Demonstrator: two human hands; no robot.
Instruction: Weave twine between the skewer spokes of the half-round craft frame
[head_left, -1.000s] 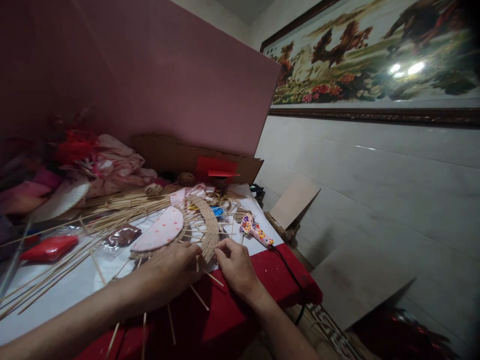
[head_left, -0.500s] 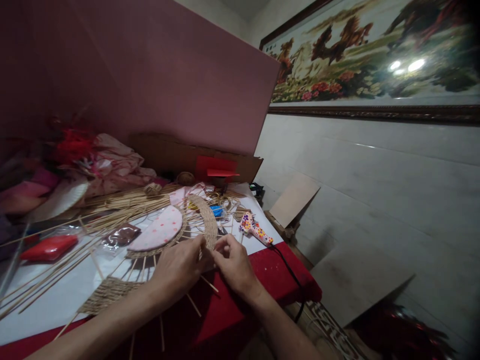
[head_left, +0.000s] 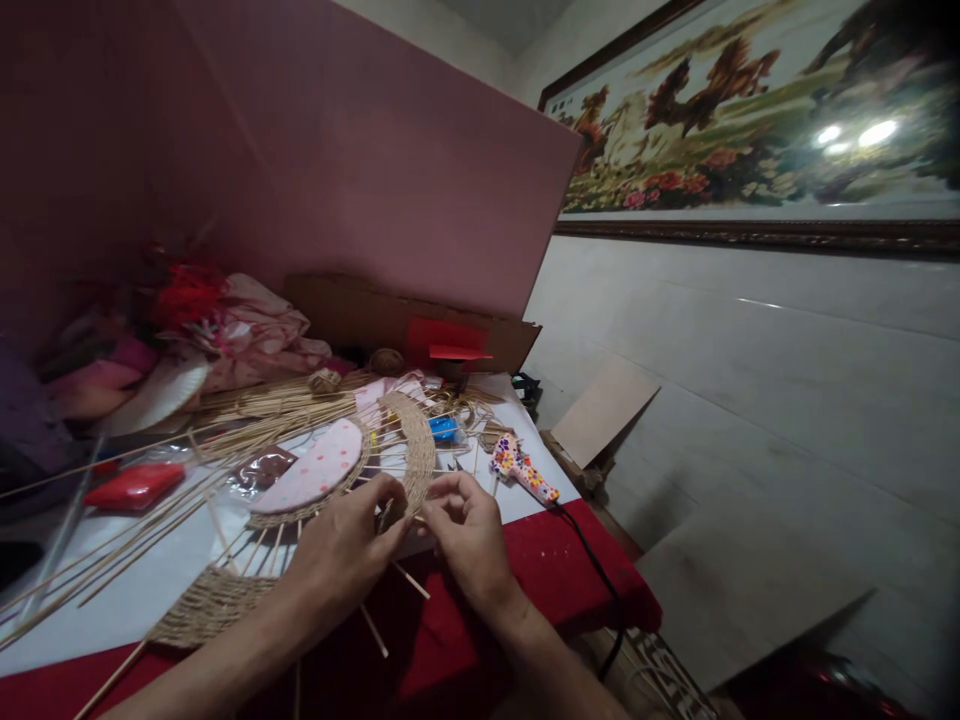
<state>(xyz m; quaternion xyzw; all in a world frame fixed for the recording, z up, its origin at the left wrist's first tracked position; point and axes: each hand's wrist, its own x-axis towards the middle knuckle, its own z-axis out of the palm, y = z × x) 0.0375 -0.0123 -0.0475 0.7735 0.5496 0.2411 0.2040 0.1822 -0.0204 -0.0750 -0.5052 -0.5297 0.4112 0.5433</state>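
Note:
A fan-shaped weaving of thin wooden sticks and tan cord lies at the table's near edge. Its curved woven band reaches down to my fingers, and another woven section shows left of my left forearm. At its centre is a half-round pad of pale pink spotted cloth. My left hand is closed, thumb and fingers pinching the near end of the band. Close against it, my right hand pinches at the same end, a short stick tip showing at its fingertips. The fingers partly hide the cord there.
A flower-patterned glue gun with a black cable lies to the right. Long thin sticks, a red packet, a brown packet and a blue packet lie about. Cardboard stands behind, near heaped cloth.
The view has shifted slightly, so the surroundings sit further right. Both hands stay at the band's near end, with the left fingers now spread a little differently and the thumb lower.

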